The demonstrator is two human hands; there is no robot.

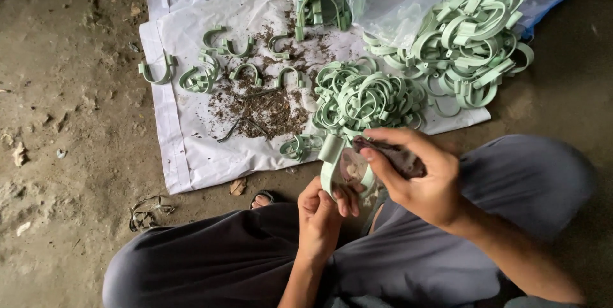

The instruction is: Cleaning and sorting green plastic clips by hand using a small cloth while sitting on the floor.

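Above the lap, left hand (319, 215) gripping green clip (336, 167), right hand (418, 177) pinching half-hidden dark tool (393, 154)

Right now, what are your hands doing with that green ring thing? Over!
Left hand grips a pale green clamp from below. Right hand presses a dark tool against its top. Clamp pile on the white sheet close ahead, not blocking.

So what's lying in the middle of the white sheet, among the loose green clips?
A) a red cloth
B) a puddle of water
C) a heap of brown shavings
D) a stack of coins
C: brown shavings lie piled on the sheet between the loose clips, left of the left hand.
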